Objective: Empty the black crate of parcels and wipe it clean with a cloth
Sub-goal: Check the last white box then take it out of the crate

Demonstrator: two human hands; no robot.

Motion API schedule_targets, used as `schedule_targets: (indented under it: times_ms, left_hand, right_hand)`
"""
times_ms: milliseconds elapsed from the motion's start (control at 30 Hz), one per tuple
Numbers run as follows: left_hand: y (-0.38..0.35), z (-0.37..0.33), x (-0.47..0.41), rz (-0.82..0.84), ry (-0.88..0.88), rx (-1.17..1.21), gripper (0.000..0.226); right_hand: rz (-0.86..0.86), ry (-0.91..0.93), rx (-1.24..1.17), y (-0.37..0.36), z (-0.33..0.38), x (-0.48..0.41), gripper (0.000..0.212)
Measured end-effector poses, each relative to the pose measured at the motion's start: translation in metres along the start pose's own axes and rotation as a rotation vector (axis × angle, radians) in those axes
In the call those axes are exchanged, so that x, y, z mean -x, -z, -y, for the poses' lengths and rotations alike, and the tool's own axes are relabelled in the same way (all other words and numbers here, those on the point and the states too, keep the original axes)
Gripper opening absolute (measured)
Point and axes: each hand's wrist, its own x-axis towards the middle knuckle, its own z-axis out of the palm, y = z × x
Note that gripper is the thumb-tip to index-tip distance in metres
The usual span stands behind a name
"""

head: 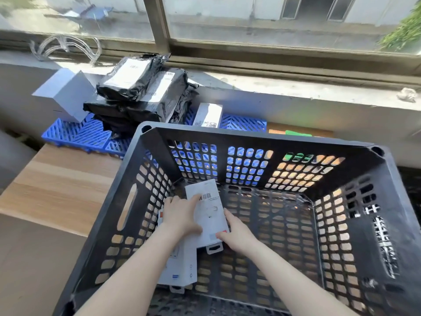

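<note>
A large black perforated crate [262, 137] fills the lower centre of the head view. On its floor at the left lie white product boxes. The top white box [210, 215], with a barcode label, is gripped from both sides: my left hand [182, 214] on its left edge, my right hand [237, 234] at its near right corner. A second white box [180, 267] lies under it, nearer to me. The right half of the crate floor is bare. No cloth is visible.
Beyond the crate, a blue slatted mat [75, 132] carries a stack of black plastic parcels [139, 96], a white carton [63, 94] and a small white box [208, 115]. A wooden tabletop [57, 179] extends left. A concrete window sill [296, 87] runs behind.
</note>
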Motion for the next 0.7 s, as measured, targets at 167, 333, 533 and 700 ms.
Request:
schedule_targets:
  times_ms: [167,333,533,700]
  left_hand:
    - [-0.005,0.000,0.009,-0.039,-0.034,0.058,0.095]
    - [-0.002,-0.009,0.018,-0.020,-0.100,0.013,0.097]
    - [0.004,-0.014,0.022,0.015,-0.158,0.047,0.100]
    - [0.016,-0.016,0.025,0.024,-0.163,0.179,0.103]
  right_hand:
    - [-0.067,-0.068,-0.158,-0.004,-0.005,0.002,0.071]
    - [-0.077,-0.091,-0.187,0.003,-0.004,0.010,0.062]
    - [-0.052,-0.111,-0.157,0.018,-0.004,0.023,0.051]
    - [-0.049,-0.113,-0.088,0.032,0.000,0.036,0.050]
